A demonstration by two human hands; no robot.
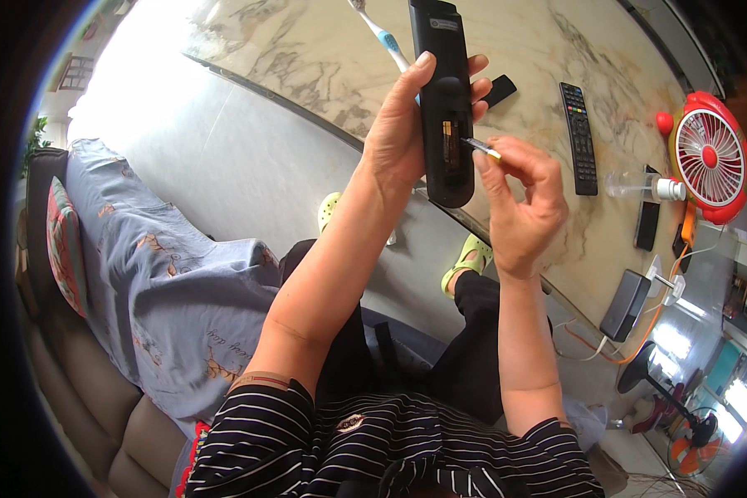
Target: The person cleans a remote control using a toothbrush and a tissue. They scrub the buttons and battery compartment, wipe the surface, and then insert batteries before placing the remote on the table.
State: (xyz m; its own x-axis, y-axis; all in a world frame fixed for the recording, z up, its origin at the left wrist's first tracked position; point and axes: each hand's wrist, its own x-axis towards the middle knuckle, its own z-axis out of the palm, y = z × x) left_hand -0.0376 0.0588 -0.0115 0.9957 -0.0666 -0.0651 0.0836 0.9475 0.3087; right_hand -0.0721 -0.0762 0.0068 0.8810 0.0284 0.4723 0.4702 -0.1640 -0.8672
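Note:
My left hand [404, 112] grips a black remote control [449, 93], its back turned up and its battery compartment [451, 146] uncovered. A gold-and-black battery shows inside. The white and blue toothbrush [387, 41] beside the remote passes behind my left thumb; whether that hand holds it is hard to tell. Between thumb and fingers, my right hand [523, 187] pinches a small slim tool [482, 148], its dark tip at the compartment's right edge. The tool's exact kind is unclear. A small black cover [500, 91] lies on the marble tabletop [529, 43], beyond my left fingertips.
Another remote control [579, 137], a clear pump bottle [641, 185], a phone-like black device [647, 218] and a red fan [709, 159] are on the tabletop at right. A black power adapter [625, 305] with cables sits near its edge. A cloth-covered sofa [162, 280] stands at left.

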